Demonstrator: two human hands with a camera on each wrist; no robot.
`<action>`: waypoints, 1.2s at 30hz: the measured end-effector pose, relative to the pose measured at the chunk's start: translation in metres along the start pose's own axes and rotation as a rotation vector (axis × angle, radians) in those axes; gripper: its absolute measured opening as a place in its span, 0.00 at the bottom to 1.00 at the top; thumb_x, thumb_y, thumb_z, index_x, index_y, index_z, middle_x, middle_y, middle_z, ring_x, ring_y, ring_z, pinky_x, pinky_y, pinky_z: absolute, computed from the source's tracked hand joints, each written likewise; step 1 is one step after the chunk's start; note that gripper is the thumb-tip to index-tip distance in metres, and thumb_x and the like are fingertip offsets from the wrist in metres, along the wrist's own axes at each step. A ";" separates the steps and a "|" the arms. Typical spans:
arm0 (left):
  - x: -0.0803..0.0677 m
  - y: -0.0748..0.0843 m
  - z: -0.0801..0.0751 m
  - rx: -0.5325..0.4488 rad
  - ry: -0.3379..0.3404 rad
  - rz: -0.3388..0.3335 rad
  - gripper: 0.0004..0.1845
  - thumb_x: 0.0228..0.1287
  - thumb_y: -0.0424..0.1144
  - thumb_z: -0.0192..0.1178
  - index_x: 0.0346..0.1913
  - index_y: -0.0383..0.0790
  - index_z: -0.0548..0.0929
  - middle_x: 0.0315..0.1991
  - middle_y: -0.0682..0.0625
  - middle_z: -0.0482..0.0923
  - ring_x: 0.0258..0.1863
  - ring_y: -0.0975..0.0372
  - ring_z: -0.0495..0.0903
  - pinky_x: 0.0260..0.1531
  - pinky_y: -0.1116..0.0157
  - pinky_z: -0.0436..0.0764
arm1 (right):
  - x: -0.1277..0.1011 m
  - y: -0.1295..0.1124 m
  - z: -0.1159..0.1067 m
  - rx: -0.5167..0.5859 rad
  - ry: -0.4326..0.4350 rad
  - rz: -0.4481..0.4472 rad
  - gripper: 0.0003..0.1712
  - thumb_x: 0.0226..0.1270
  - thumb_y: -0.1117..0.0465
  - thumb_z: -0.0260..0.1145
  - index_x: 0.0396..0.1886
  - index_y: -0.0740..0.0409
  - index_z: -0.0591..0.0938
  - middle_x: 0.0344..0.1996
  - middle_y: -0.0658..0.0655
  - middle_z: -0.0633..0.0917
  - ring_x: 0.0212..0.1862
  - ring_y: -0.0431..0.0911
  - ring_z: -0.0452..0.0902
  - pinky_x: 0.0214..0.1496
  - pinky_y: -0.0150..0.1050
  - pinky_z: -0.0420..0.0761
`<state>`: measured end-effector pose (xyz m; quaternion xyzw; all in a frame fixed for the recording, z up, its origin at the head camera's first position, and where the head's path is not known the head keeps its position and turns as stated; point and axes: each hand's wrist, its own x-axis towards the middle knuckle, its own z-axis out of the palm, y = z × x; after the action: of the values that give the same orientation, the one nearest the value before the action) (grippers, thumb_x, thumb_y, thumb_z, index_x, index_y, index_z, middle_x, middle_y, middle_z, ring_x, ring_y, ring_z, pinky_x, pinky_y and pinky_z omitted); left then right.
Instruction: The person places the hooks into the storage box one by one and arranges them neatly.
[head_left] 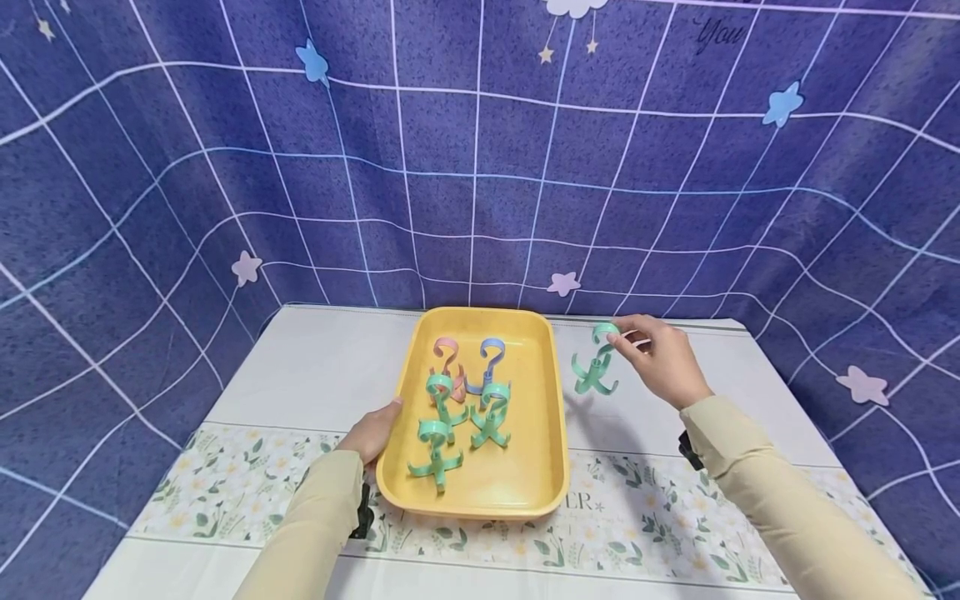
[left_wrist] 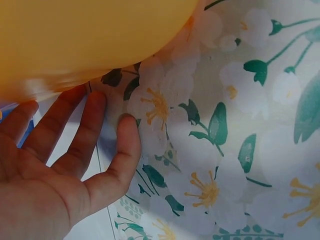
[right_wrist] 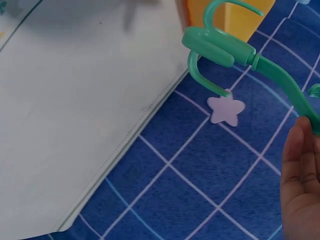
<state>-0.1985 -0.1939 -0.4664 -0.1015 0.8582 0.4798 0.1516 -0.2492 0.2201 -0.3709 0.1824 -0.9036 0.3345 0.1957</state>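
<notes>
My right hand (head_left: 660, 354) pinches a green multi-pronged hanging hook (head_left: 595, 375) by its curved top, to the right of the yellow tray (head_left: 557, 417). In the right wrist view the fingers (right_wrist: 300, 155) are at the stem of this green hook (right_wrist: 280, 75), prongs pointing away. My left hand (head_left: 371, 433) holds the tray's left side, thumb at the rim and fingertips against the outer wall, as the left wrist view shows. Inside the tray lie a pink hook (head_left: 446, 350), a blue hook (head_left: 491, 354) and three green hooks (head_left: 437, 458), mostly on the left half.
A white tablecloth with a floral band (head_left: 247, 467) covers the table. Behind and at both sides hangs a blue curtain (head_left: 450, 167) with a grid and star pattern. Dark bands (head_left: 363, 512) circle both wrists.
</notes>
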 end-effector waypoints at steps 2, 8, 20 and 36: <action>-0.001 0.000 0.000 0.009 -0.001 0.003 0.37 0.82 0.61 0.28 0.61 0.34 0.76 0.23 0.44 0.81 0.15 0.60 0.79 0.12 0.68 0.74 | -0.002 -0.004 -0.001 -0.001 0.000 -0.020 0.15 0.75 0.60 0.67 0.53 0.65 0.85 0.45 0.64 0.88 0.40 0.58 0.86 0.45 0.53 0.85; 0.002 -0.003 0.000 0.008 -0.009 0.018 0.37 0.82 0.61 0.28 0.61 0.33 0.76 0.23 0.44 0.81 0.16 0.59 0.81 0.13 0.67 0.76 | -0.008 -0.019 -0.004 0.019 -0.004 -0.114 0.11 0.74 0.62 0.67 0.51 0.62 0.87 0.42 0.59 0.88 0.39 0.52 0.86 0.43 0.48 0.85; 0.003 -0.003 0.001 -0.003 -0.003 -0.010 0.37 0.82 0.61 0.29 0.63 0.34 0.76 0.24 0.44 0.81 0.15 0.60 0.80 0.13 0.68 0.75 | -0.023 -0.045 0.004 0.100 -0.058 -0.201 0.09 0.70 0.65 0.71 0.48 0.58 0.88 0.38 0.50 0.88 0.37 0.43 0.84 0.41 0.39 0.84; 0.003 -0.002 0.001 -0.006 -0.007 -0.018 0.37 0.82 0.62 0.29 0.64 0.34 0.75 0.24 0.44 0.81 0.16 0.60 0.80 0.13 0.67 0.76 | -0.047 -0.064 0.030 0.233 -0.176 -0.266 0.10 0.68 0.65 0.72 0.48 0.57 0.88 0.42 0.49 0.88 0.38 0.38 0.82 0.43 0.37 0.84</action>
<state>-0.2005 -0.1947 -0.4696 -0.1081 0.8552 0.4815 0.1585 -0.1861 0.1640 -0.3801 0.3501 -0.8404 0.3907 0.1358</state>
